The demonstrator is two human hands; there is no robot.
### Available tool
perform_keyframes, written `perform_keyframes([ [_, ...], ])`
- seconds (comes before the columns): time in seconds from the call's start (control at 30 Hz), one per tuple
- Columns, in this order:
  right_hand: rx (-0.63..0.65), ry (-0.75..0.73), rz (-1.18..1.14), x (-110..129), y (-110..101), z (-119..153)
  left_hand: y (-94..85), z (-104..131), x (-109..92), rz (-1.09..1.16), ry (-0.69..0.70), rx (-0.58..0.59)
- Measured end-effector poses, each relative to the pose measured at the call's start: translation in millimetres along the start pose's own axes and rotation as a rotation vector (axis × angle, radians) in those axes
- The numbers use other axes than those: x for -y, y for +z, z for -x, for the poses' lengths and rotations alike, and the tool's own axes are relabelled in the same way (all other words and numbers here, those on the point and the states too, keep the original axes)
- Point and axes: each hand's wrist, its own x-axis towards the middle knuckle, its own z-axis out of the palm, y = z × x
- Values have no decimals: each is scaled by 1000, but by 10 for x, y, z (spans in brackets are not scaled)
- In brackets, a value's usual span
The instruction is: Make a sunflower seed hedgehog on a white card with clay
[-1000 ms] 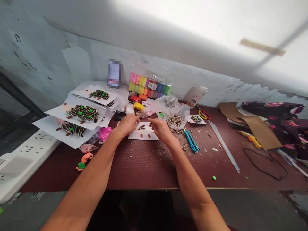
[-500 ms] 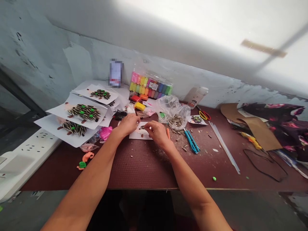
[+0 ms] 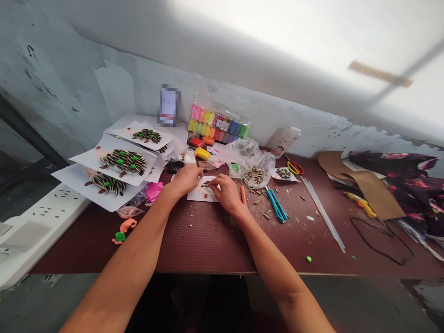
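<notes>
A small white card (image 3: pixel 199 196) lies on the dark red table, with striped sunflower seeds (image 3: pixel 206 184) and brown dabs of clay on it. My left hand (image 3: pixel 188 178) rests at the card's upper left, its fingers bent together; whatever they hold is hidden. Over the card's right side, my right hand (image 3: pixel 227 192) has thumb and forefinger pinched at the seeds, and a seed seems to be at the fingertips. An orange stick (image 3: pixel 243 195) lies beside my right wrist. Behind that hand, a clear plastic bag (image 3: pixel 248 155) spills a heap of seeds (image 3: pixel 255 175).
Finished hedgehog pictures (image 3: pixel 125 161) are stacked at left by a power strip (image 3: pixel 45 217). A pack of coloured clay (image 3: pixel 218 124) leans on the wall. To the right are a blue cutter (image 3: pixel 276 205), scissors (image 3: pixel 294 167), glue sticks (image 3: pixel 324 215) and a glue gun (image 3: pixel 362 205).
The view has shifted very slightly. Both hands stay at the card, the right fingers nearly in the same place above the seeds.
</notes>
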Motion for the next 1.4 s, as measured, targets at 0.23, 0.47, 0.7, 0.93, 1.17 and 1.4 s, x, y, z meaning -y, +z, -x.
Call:
perform_keyframes([
  [0.23,25,-14,64,13,-10,7,19,-10,31,31,10,-5],
  [0.47,44,-56,162,6,-6,6,24,-10,42,27,23,-3],
  [0.7,64,-85,264,48,-17,-8,30,-8,41,18,35,-14],
  [0.93,86,-60,230,67,-31,-8,27,-6,38,39,32,-17],
  [1.17,5,-13,159,38,-146,-10,40,-9,43,39,14,-19],
  [1.4,-24,243,327,-182,-490,-37,42,-7,43,39,-23,-23],
])
